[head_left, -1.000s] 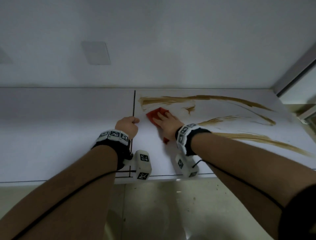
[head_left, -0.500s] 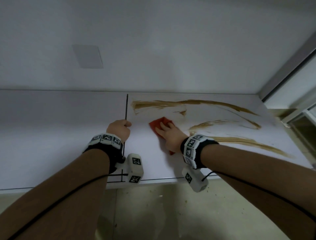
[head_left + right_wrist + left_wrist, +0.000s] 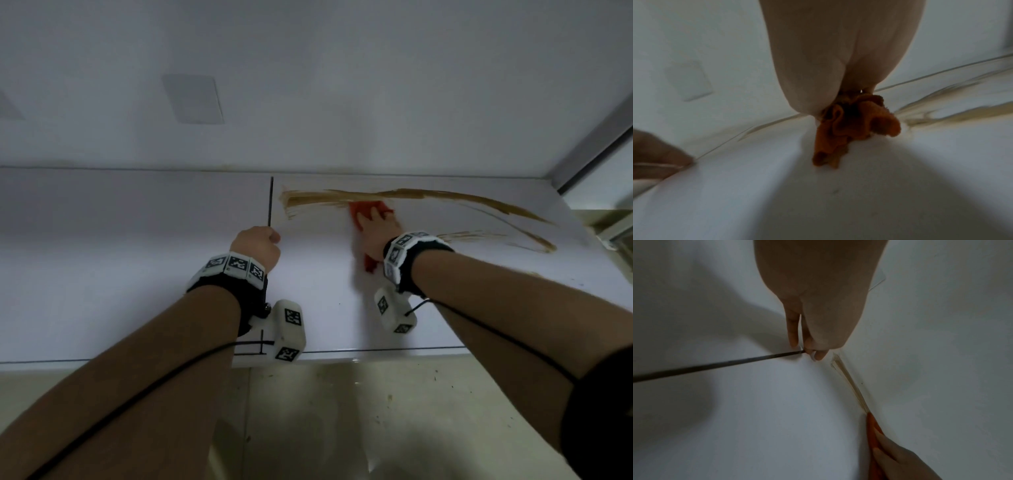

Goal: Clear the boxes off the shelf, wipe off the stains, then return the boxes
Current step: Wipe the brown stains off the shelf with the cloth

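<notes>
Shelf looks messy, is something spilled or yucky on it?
Yes. Long brown smears streak across the right part of the white shelf, near the back wall. The right hand presses an orange cloth on one streak. The left hand rests curled by a dark seam.

Plain indoor room, perhaps a home, white shelf [image 3: 102, 274] against white wall [image 3: 342, 85] (bare), tiled floor [image 3: 376, 411]

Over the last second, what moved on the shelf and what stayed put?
The right hand pushed the orange cloth away from the person, up onto the long brown streak near the back wall; the short smear it crossed is gone. The left hand stayed at the dark seam. No boxes are visible.
</notes>
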`<act>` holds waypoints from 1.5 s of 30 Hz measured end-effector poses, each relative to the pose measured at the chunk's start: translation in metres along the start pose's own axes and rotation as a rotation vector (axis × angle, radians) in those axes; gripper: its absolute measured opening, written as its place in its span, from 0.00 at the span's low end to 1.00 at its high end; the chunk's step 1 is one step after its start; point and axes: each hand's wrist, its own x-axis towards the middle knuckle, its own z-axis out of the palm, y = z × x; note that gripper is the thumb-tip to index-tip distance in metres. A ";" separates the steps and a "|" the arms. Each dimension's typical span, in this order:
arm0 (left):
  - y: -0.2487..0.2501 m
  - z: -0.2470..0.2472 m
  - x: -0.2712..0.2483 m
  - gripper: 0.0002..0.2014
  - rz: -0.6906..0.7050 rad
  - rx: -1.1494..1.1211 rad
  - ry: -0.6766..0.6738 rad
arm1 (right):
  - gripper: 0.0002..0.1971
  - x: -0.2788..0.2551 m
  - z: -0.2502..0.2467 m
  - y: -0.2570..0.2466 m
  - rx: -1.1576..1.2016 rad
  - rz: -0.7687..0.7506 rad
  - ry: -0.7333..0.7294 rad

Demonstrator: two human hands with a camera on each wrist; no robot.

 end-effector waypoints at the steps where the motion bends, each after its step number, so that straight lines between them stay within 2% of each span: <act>1: 0.000 0.000 0.001 0.21 -0.009 -0.004 0.013 | 0.32 0.001 -0.002 0.010 0.004 0.047 -0.005; 4: -0.001 0.001 0.003 0.21 -0.007 -0.019 0.044 | 0.38 0.001 -0.003 0.029 0.009 0.182 -0.031; 8: -0.004 0.002 0.004 0.20 0.003 -0.040 0.023 | 0.30 -0.006 0.001 0.025 0.026 0.200 -0.019; 10: -0.003 0.001 0.004 0.20 -0.002 -0.050 0.027 | 0.28 -0.013 0.006 0.013 0.010 0.084 0.028; 12: 0.000 0.000 0.003 0.20 -0.013 -0.040 0.025 | 0.29 -0.021 0.013 -0.003 0.012 -0.095 0.106; 14: 0.003 0.000 0.000 0.20 -0.021 -0.034 0.030 | 0.29 -0.031 0.018 -0.025 0.095 -0.245 0.144; 17: 0.007 0.001 -0.003 0.21 -0.039 -0.049 0.017 | 0.27 -0.042 0.023 -0.047 0.116 -0.407 0.068; 19: 0.008 0.000 -0.004 0.21 -0.043 -0.055 0.011 | 0.26 -0.045 0.023 -0.048 0.019 -0.492 0.028; 21: 0.007 -0.001 -0.005 0.22 -0.038 -0.042 0.002 | 0.27 -0.046 0.020 -0.039 0.055 -0.536 -0.017; 23: 0.006 -0.001 -0.005 0.22 -0.039 -0.035 -0.020 | 0.28 -0.044 0.017 -0.025 0.139 -0.509 -0.019; 26: 0.005 0.000 -0.005 0.22 -0.038 -0.033 -0.016 | 0.28 -0.035 0.012 -0.003 0.183 -0.327 0.020; 28: 0.006 0.000 -0.005 0.21 -0.035 -0.028 -0.007 | 0.25 -0.029 0.006 0.004 0.151 -0.230 -0.011; 30: 0.007 0.000 -0.005 0.20 -0.029 -0.011 -0.001 | 0.22 -0.030 -0.005 0.005 0.223 -0.191 -0.029; 34: 0.008 -0.003 -0.004 0.19 -0.017 0.003 0.020 | 0.20 -0.033 -0.011 0.008 0.368 -0.135 0.132; 37: 0.007 -0.002 -0.005 0.19 -0.015 -0.010 0.035 | 0.20 -0.036 -0.004 0.008 0.373 -0.182 0.155; 39: 0.007 -0.002 -0.006 0.19 -0.013 -0.023 0.048 | 0.22 -0.034 0.001 0.006 0.274 -0.246 0.107; 42: 0.008 -0.003 -0.006 0.19 -0.021 -0.019 0.033 | 0.29 -0.034 0.001 0.001 0.251 -0.296 0.013; 45: 0.011 -0.004 -0.007 0.19 -0.036 -0.018 0.023 | 0.29 -0.039 -0.002 -0.002 0.147 -0.385 -0.019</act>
